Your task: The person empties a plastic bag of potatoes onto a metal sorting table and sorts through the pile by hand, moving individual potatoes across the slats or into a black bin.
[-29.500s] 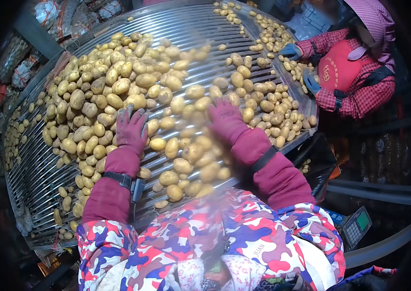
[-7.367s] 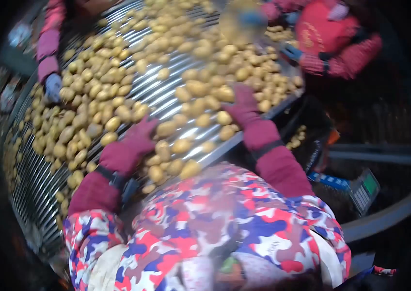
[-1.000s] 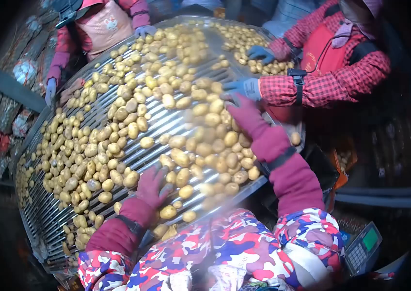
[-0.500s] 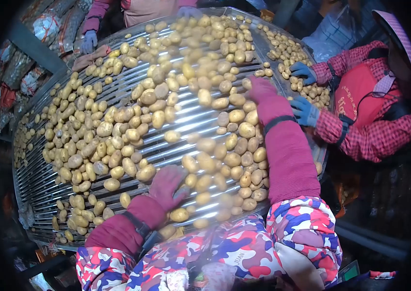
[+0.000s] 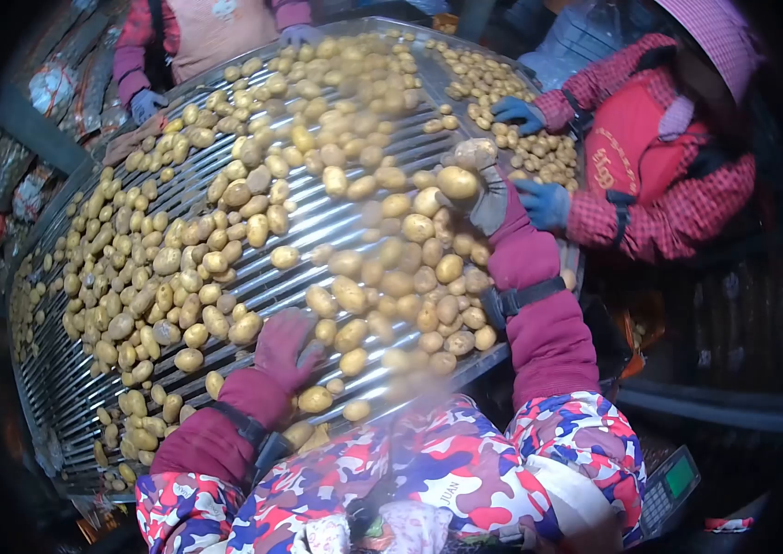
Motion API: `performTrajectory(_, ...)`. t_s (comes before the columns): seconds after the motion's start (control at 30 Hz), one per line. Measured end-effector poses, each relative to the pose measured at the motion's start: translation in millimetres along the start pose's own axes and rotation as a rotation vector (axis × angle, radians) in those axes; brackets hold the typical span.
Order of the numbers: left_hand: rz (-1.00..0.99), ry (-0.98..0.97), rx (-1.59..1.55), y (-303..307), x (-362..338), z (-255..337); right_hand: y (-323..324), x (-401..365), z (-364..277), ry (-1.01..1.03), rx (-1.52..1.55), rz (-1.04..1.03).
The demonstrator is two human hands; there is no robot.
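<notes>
Many yellow-brown potatoes [image 5: 167, 260] lie spread over a metal slatted table [image 5: 304, 277]. My left hand [image 5: 288, 349], in a dusty purple glove, rests at the near middle with its fingers apart, beside some potatoes. At the right side my right hand [image 5: 487, 205] is turned palm up, with a yellow potato [image 5: 457, 183] in it. A second, paler potato [image 5: 475, 153] sits at its fingertips. Loose potatoes lie to the left of and below this hand.
A person in a red apron [image 5: 627, 138] at the right has blue-gloved hands over small potatoes [image 5: 539, 155] in a side channel. Another person [image 5: 216, 37] stands at the far edge. Filled sacks [image 5: 31, 185] are stacked at the left. A device with a green screen [image 5: 678, 477] is at lower right.
My right hand has turned palm up and now holds potatoes. My left hand remains near the same potatoes. The whole view has shifted, and more of the far person shows.
</notes>
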State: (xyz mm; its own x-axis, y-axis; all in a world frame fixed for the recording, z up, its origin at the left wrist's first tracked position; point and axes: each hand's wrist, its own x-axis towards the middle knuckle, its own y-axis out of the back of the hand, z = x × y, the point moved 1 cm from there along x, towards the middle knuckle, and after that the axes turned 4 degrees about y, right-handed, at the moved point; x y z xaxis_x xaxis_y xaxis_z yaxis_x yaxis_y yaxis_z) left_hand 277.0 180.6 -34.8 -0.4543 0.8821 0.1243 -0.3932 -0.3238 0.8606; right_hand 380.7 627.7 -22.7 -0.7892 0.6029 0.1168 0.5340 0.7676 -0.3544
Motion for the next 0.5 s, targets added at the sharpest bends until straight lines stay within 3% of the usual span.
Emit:
performTrajectory(0.17,0.016,-0.029,-0.020,3.1,3.5,10.5,-20.5,-74.9,-46.5,0.038,0.169,0.024)
performTrajectory(0.27,0.030,-0.061,-0.005,-1.4,3.0,6.6,-36.8,-115.1,-73.0,-0.080,0.461,0.120)
performTrajectory(0.33,0.016,-0.066,0.002,-3.6,2.8,4.4,-27.2,-132.1,-51.7,-0.052,0.305,0.236)
performTrajectory(0.47,0.031,-0.061,0.105,-15.3,-5.4,-10.1,-10.1,-176.0,-34.6,0.010,0.084,0.219)
performTrajectory(0.5,0.034,-0.059,0.113,-14.6,-6.5,-11.7,4.3,-186.1,-30.3,0.032,0.254,0.168)
